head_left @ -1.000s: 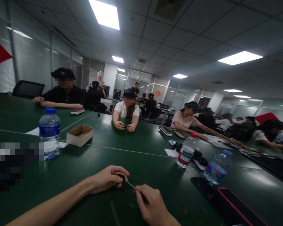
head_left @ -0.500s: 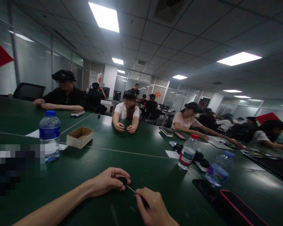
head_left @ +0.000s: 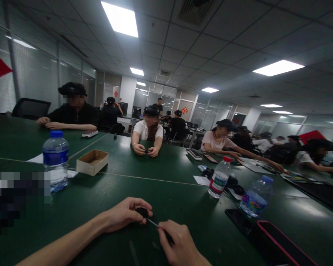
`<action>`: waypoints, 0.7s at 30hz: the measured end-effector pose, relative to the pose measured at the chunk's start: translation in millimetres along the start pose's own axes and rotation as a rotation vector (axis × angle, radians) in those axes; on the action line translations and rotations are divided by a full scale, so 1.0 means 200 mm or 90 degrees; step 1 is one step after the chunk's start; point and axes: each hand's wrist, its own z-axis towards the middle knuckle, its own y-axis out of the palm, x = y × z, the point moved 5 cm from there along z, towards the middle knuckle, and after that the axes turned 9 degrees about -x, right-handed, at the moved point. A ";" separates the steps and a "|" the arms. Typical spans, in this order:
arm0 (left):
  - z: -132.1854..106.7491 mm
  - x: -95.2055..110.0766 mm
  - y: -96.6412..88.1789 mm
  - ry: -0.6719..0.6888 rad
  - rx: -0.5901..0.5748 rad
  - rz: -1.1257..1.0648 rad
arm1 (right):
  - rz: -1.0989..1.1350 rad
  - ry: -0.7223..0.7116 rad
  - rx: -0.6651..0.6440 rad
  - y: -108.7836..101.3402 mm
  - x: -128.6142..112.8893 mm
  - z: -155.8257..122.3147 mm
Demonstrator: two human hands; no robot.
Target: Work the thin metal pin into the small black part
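— Where's the piece?
— Just above the green table [head_left: 80, 199], with the left hand [head_left: 124, 216] pinched tight on the small black part [head_left: 142, 212].
— And the thin tool [head_left: 153, 222]?
— Its tip meets the part, and the right hand [head_left: 177, 242] is closed round it. I'd brace both wrists and keep it in line.

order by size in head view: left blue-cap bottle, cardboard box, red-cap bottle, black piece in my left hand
1. left blue-cap bottle, largest
2. cardboard box and red-cap bottle: look about alike, so no ranking between them
3. black piece pinched in the left hand, smallest
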 end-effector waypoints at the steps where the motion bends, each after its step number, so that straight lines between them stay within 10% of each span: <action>1: 0.00 0.00 0.00 0.001 0.000 0.000 | -0.002 0.001 0.001 0.00 0.00 0.00; 21: -0.01 0.01 0.01 -0.024 0.005 0.051 | -0.001 0.009 -0.006 -0.01 -0.01 0.00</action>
